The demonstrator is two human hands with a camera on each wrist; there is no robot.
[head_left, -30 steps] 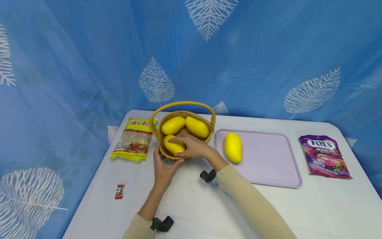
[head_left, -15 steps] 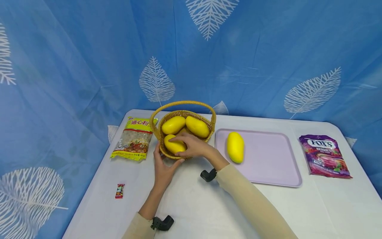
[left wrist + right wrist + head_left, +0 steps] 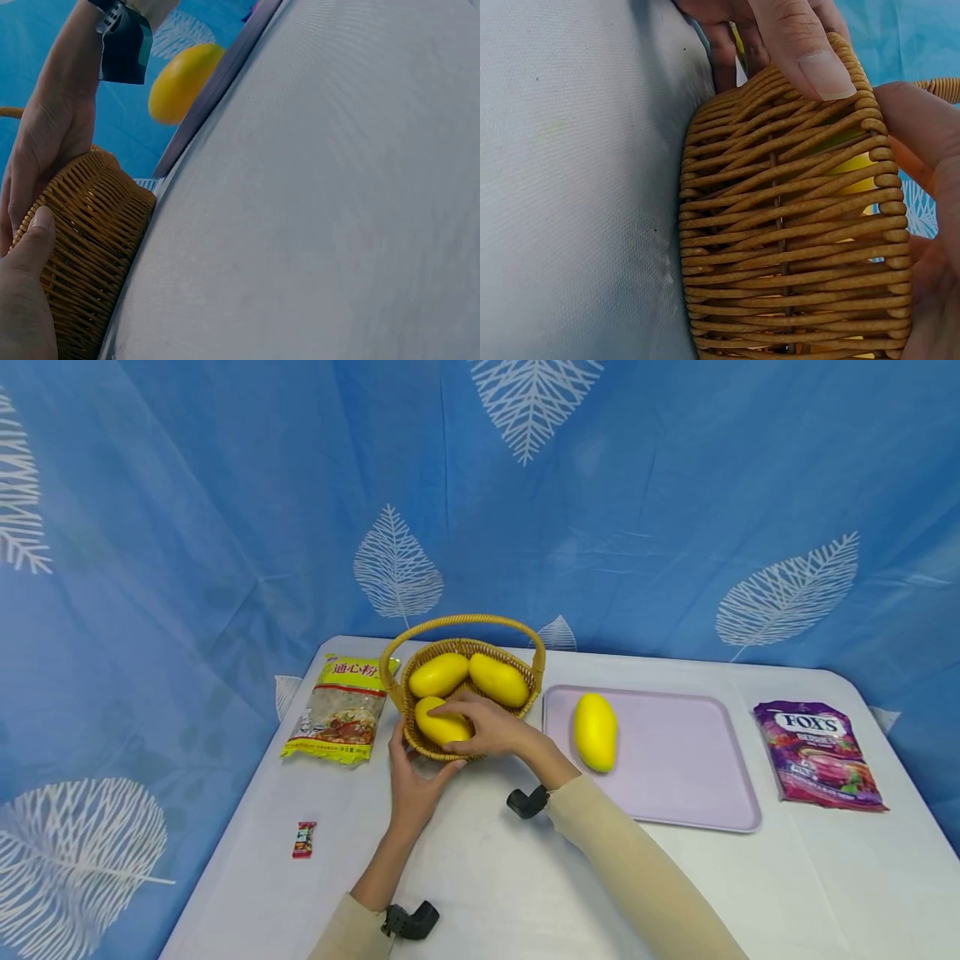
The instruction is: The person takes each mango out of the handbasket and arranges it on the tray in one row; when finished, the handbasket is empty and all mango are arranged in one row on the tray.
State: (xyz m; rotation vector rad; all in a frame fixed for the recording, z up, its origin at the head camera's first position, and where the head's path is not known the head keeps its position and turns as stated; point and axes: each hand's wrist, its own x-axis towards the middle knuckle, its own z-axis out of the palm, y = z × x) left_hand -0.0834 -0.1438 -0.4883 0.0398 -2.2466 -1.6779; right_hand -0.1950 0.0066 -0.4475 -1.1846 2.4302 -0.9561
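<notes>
Gripping mango (image 3: 437, 724), right fingers (image 3: 454, 707) curled

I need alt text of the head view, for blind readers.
A right hand grips a mango in a wicker basket holding two more, while the left hand holds the basket's side. A fourth mango lies on a lilac tray.

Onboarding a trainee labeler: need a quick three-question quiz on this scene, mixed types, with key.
1. In the head view, which bag lies to the right of the lilac tray? A) macaroni bag B) FOX'S Berries bag
2. How many mangoes are in the wicker basket?
3. True or false: the right grip holds the mango lying on the tray.

Key: 1. B. 2. Three. 3. False; it holds the front mango in the basket.
</notes>
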